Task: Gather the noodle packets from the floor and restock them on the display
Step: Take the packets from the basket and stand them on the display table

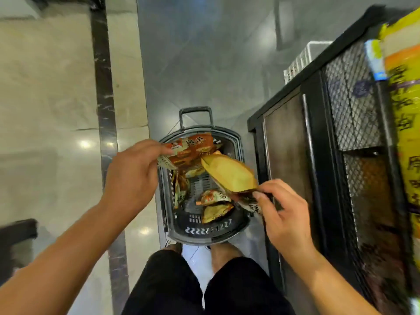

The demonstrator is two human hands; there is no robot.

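Observation:
A dark plastic shopping basket stands on the floor in front of my feet, with several orange-brown noodle packets lying inside. My left hand pinches an orange-brown noodle packet by its edge above the basket's far side. My right hand pinches another noodle packet by one end; its clear yellow side faces up over the basket. The black display rack with mesh panels stands at the right.
Yellow packaged goods hang on the rack at far right. A white crate sits behind the rack. Grey floor runs ahead, beige marble with a dark stripe to the left. A dark object is at the left edge.

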